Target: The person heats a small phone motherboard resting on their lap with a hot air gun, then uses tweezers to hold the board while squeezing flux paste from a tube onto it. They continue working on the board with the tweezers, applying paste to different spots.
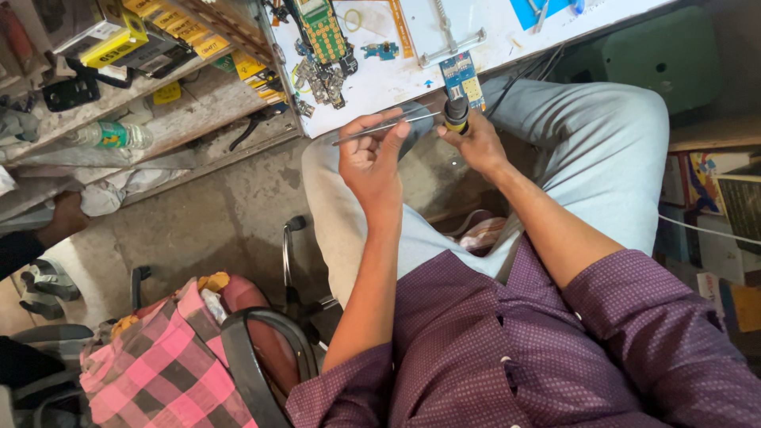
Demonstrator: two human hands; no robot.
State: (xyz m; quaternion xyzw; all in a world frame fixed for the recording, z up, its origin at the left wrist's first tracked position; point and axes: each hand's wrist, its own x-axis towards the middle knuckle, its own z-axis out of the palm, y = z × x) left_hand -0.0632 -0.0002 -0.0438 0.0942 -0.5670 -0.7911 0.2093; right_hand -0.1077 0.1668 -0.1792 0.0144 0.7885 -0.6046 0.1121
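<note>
Seated at a white workbench (380,87), a person pinches thin metal tweezers (386,127) in the left hand (371,162), fingers closed on them, tips aimed toward the right hand (474,143). Right fist is clamped round a dark-handled soldering iron (456,113), just below a small blue circuit board (462,78) at bench edge.

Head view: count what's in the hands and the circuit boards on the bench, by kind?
Tweezers, in left hand: 1
Soldering iron, in right hand: 1
Circuit boards, green and blue: 2
Total: 4
</note>
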